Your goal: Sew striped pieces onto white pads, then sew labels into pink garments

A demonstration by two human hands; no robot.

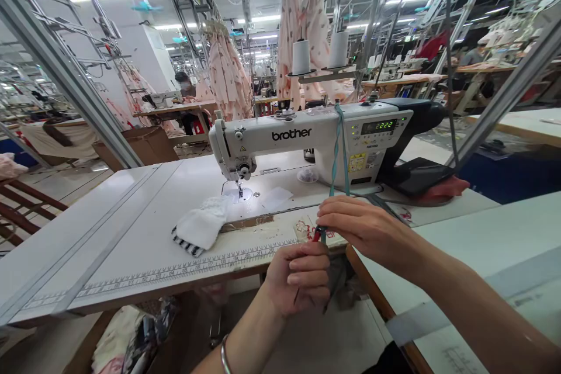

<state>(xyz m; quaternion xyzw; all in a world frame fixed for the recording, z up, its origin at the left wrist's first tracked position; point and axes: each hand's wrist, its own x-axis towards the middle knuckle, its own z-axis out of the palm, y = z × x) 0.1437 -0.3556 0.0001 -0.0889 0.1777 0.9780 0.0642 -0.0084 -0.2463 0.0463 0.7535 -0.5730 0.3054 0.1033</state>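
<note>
My left hand [300,277], with a bangle at the wrist, is closed around a small red-handled tool [317,235] at the table's front edge. Just above it, my right hand [362,222] has its fingers pressed together at the tool's dark upper end, beside a green ribbon. That green ribbon [335,158] hangs in a loop from the top of the white sewing machine [280,135] down to my hands. A white fluffy fabric piece [205,223] with a black-and-white striped edge lies left of the lit needle area.
The white sewing table [109,234] has a printed ruler along its front edge. Two white thread cones [301,57] stand behind the machine. A box of fabric scraps [131,339] sits below the table. Metal posts rise on both sides, and pink garments [228,73] hang behind.
</note>
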